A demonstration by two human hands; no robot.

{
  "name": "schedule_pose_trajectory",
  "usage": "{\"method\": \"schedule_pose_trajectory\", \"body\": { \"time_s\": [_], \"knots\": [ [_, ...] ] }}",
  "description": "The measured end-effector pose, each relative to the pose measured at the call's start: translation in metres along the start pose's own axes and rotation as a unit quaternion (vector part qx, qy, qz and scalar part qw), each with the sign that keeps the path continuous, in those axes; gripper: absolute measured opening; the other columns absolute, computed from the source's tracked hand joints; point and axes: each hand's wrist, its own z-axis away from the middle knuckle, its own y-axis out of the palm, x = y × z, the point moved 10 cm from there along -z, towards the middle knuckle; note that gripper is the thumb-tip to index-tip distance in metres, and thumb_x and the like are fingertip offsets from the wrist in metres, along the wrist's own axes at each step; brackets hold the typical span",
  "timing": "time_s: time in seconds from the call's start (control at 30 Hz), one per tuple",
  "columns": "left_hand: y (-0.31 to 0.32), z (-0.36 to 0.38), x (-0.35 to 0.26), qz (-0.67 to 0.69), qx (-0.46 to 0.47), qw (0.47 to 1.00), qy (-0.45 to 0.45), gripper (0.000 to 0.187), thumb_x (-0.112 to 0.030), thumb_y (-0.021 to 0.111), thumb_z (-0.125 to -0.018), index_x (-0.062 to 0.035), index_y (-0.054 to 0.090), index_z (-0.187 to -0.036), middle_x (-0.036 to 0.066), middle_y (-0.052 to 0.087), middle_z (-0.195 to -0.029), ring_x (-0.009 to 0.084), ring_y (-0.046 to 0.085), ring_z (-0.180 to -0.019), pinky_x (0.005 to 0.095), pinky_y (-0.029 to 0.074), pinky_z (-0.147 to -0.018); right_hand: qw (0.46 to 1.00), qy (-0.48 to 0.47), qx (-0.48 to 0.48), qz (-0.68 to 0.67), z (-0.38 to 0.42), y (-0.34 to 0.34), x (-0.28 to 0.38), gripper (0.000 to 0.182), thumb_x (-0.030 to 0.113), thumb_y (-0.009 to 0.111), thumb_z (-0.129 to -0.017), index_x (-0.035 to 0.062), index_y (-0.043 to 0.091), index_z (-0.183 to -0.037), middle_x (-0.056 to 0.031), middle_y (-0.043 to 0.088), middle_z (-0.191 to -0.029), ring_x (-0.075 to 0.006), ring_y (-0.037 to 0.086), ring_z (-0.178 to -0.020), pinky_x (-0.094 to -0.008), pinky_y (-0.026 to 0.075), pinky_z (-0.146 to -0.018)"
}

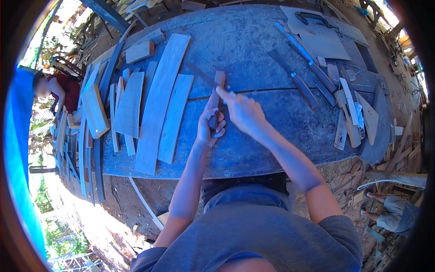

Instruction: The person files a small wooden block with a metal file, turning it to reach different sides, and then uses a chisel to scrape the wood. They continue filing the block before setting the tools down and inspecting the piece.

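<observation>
My left hand is closed around the lower end of a reddish-brown wooden piece, which points away from me over the table. Lying across that piece is a thin, dark, blade-like tool, blurred, its tip towards the upper left. Its near end disappears into my right hand, whose fingers are curled in a grip, with the index finger stretched along towards the wood. Both hands are above the blue-grey worktable. The tool's exact kind is unclear.
Long pale boards and several offcuts lie to the left. A knife, a long saw-like blade, a clamp and wood scraps are on the right. People are at far left and lower right.
</observation>
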Motion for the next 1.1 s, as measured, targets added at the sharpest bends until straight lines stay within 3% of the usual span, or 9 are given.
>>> {"method": "schedule_pose_trajectory", "body": {
  "time_s": [0.27, 0.33, 0.57, 0.67, 0.7, 0.8, 0.97, 1.03, 1.1],
  "knots": [
    [0.012, 0.002, -0.011, -0.034, 0.032, 0.998, 0.030, 0.047, -0.026, 0.052, -0.093, -0.0165, 0.037, -0.137, 0.002, 0.047, -0.072, 0.0079, 0.039, -0.049, 0.0212, 0.030, -0.037, 0.999, -0.012, -0.046, -0.020, -0.008, 0.000, -0.002, 0.046, 0.014, 0.045, -0.094, 0.0162, 0.046, -0.140, -0.0244, 0.067, -0.090, -0.0427, 0.067, -0.082, -0.0509, 0.054, -0.068],
    [0.007, 0.003, -0.004, -0.019, 0.000, 1.000, 0.001, 0.071, -0.019, 0.048, -0.092, -0.0227, 0.016, -0.154, 0.001, 0.045, -0.067, 0.0082, 0.037, -0.046, 0.0217, 0.028, -0.037, 1.000, 0.008, -0.002, -0.004, -0.003, -0.008, 0.001, 0.046, 0.013, 0.044, -0.093, 0.0153, 0.046, -0.139, -0.0214, 0.067, -0.097, -0.0406, 0.068, -0.084, -0.0495, 0.055, -0.070],
    [0.006, -0.002, -0.006, -0.034, -0.012, 0.999, 0.008, 0.071, -0.022, 0.048, -0.092, -0.0226, 0.014, -0.155, 0.001, 0.045, -0.068, 0.0079, 0.037, -0.046, 0.0210, 0.027, -0.037, 0.999, 0.022, -0.026, 0.000, -0.030, 0.000, -0.013, 0.050, 0.011, 0.046, -0.091, 0.0172, 0.043, -0.141, -0.0208, 0.067, -0.101, -0.0390, 0.069, -0.081, -0.0488, 0.057, -0.069],
    [0.003, 0.001, -0.007, -0.041, -0.030, 0.999, 0.012, 0.027, -0.029, 0.052, -0.093, -0.0104, 0.046, -0.111, 0.002, 0.046, -0.070, 0.0084, 0.039, -0.050, 0.0216, 0.028, -0.038, 0.997, 0.022, 0.054, 0.041, 0.013, 0.007, 0.006, 0.051, 0.012, 0.045, -0.091, 0.0174, 0.042, -0.142, -0.0243, 0.065, -0.100, -0.0395, 0.068, -0.083, -0.0493, 0.056, -0.071],
    [0.000, -0.001, -0.004, -0.038, -0.033, 0.999, 0.007, 0.027, -0.029, 0.052, -0.093, -0.0104, 0.046, -0.111, 0.002, 0.046, -0.070, 0.0084, 0.039, -0.050, 0.0216, 0.028, -0.038, 0.997, 0.025, 0.059, 0.040, 0.012, 0.010, 0.001, 0.051, 0.012, 0.045, -0.091, 0.0174, 0.042, -0.142, -0.0243, 0.065, -0.100, -0.0395, 0.068, -0.083, -0.0493, 0.056, -0.071],
    [-0.001, -0.002, -0.001, -0.073, -0.035, 0.997, 0.006, 0.027, -0.032, 0.054, -0.092, -0.0089, 0.046, -0.079, 0.001, 0.043, -0.067, 0.0091, 0.038, -0.050, 0.0221, 0.027, -0.038, 0.999, 0.020, -0.044, -0.012, -0.023, 0.003, -0.022, 0.047, 0.014, 0.043, -0.095, 0.0181, 0.044, -0.142, -0.0223, 0.067, -0.084, -0.0398, 0.068, -0.075, -0.0480, 0.055, -0.063],
    [0.008, 0.000, -0.006, -0.021, -0.005, 1.000, 0.016, 0.024, -0.031, 0.054, -0.091, -0.0087, 0.048, -0.085, 0.002, 0.044, -0.067, 0.0096, 0.038, -0.049, 0.0222, 0.027, -0.038, 0.993, -0.013, -0.119, -0.015, -0.017, -0.004, -0.006, 0.049, 0.013, 0.043, -0.094, 0.0187, 0.043, -0.142, -0.0238, 0.066, -0.093, -0.0398, 0.068, -0.074, -0.0491, 0.055, -0.063],
    [0.013, -0.002, -0.012, -0.033, 0.009, 0.999, 0.025, 0.023, -0.031, 0.054, -0.091, -0.0088, 0.049, -0.087, 0.002, 0.045, -0.067, 0.0097, 0.038, -0.049, 0.0222, 0.027, -0.038, 0.999, 0.007, 0.019, 0.039, 0.010, 0.011, 0.006, 0.048, 0.014, 0.043, -0.094, 0.0195, 0.044, -0.142, -0.0245, 0.065, -0.097, -0.0398, 0.068, -0.074, -0.0496, 0.055, -0.062],
    [0.009, 0.000, -0.006, -0.031, -0.003, 0.999, 0.009, 0.025, -0.030, 0.054, -0.091, -0.0081, 0.050, -0.101, 0.002, 0.045, -0.066, 0.0096, 0.039, -0.049, 0.0217, 0.028, -0.038, 1.000, 0.004, -0.012, 0.023, -0.002, 0.007, -0.003, 0.049, 0.014, 0.044, -0.093, 0.0200, 0.043, -0.142, -0.0246, 0.065, -0.096, -0.0399, 0.068, -0.074, -0.0495, 0.055, -0.062]
  ]
}}
